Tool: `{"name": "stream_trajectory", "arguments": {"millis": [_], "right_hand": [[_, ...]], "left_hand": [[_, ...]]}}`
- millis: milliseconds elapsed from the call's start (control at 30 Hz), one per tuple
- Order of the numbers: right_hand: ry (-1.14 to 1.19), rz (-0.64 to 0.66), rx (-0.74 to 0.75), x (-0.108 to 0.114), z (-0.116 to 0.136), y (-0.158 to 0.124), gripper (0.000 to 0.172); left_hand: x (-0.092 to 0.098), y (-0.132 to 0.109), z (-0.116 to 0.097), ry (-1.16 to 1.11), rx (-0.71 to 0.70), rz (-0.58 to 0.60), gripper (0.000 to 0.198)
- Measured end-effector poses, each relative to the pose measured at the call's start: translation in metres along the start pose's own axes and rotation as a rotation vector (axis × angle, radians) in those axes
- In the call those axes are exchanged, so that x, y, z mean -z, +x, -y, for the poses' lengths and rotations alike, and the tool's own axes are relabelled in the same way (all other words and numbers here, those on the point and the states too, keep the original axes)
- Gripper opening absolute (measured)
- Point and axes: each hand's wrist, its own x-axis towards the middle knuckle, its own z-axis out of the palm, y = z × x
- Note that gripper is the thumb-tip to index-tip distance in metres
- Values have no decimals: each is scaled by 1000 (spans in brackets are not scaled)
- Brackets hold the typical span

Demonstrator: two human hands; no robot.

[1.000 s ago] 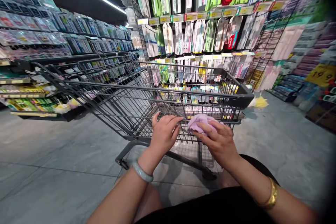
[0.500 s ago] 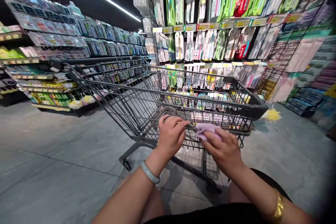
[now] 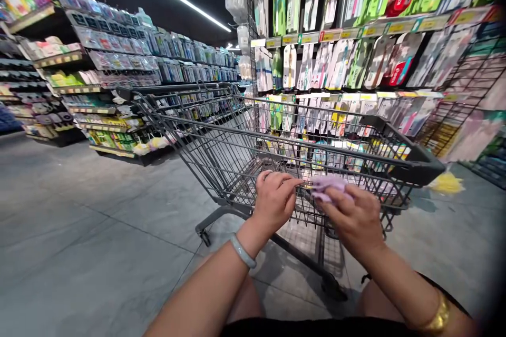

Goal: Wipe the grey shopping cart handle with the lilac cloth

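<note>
Shift: Since half a second ago, the whole view has swung left, so the big dark grey wire shopping cart (image 3: 421,167), the soft pale purple cloth (image 3: 329,184) and both hands sit farther to the right.
Cloth: It is bunched up at a thin side bar on the near side of the cart, just right of the left hand.
Right hand (image 3: 353,215): The fingers are closed on the cloth, pinching it from the near side.
Left hand (image 3: 276,197): The fingers bend over the side bar, with one pointing toward the cloth; their tips are hidden, so I cannot tell if they grip the bar.
Wiping: The step in hand looks like rubbing that bar clean. Another rub would call for a snug pinch on the cloth and a slide along the bar.
Wires: Many thin upright wires cross near the bar and could catch the cloth. The left hand is close too, so there is little room that way.
Shop: Behind the cart hang rows of flat, bright card packs (image 3: 399,66). Full shelves (image 3: 110,151) stand to the left, and a fluffy yellow thing (image 3: 447,183) is beyond the cart's right end.
</note>
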Motion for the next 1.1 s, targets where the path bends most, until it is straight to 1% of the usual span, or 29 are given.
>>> {"name": "stream_trajectory", "arguments": {"millis": [67,100,133,200,267,300,333,400,467,533,600,667,700,767,800,867,933,967,1000,1033,1100], "right_hand": [[33,75,93,-4,7,-22,18],[59,113,122,-2,7,-29,18],[89,140,138,3,6,-32,18],[145,153,142,14,-3,-24,20],[176,70,130,20,-15,-2,27],[171,-14,100,18,-20,11,29],[160,-107,64,14,-22,22,31],[112,-161,54,0,-19,35,28],[41,-101,116,-11,-8,32,19],[-13,8,193,-15,5,15,14],[-13,107,225,-14,14,-5,13],[54,209,267,-9,16,-18,12],[99,255,284,-6,14,-19,12],[178,306,304,2,6,-11,14],[203,295,286,6,1,-2,16],[232,210,205,12,-7,21,26],[262,113,75,12,-9,39,39],[273,87,27,9,-8,43,44],[271,81,10,6,-5,43,46],[256,94,26,1,-1,40,45],[209,164,119,-8,8,25,39]], "left_hand": [[0,-1,2,-9,0,-6,31],[0,-2,3,-11,1,-8,30],[0,-3,4,-11,3,-9,30],[0,-5,4,0,10,-8,28],[-1,-6,4,22,7,0,27],[-2,-6,6,28,-7,1,27],[-3,-5,7,32,-22,11,28],[-6,-3,11,51,-16,18,29],[-8,-2,13,62,-1,22,28],[-9,-2,15,57,2,23,25],[-8,-4,16,45,-10,35,22],[-7,-5,18,33,-20,46,21],[-6,-6,18,23,-22,45,21],[-4,-6,19,-1,-21,26,23],[-3,-5,19,-10,-18,12,23],[-2,-3,20,-10,-14,-13,23],[-2,-1,21,18,-7,-39,21],[-3,0,21,34,-4,-51,19],[-3,1,22,44,-2,-59,18],[-4,1,22,46,-2,-63,18],[-4,1,22,29,-14,-62,20]]}}
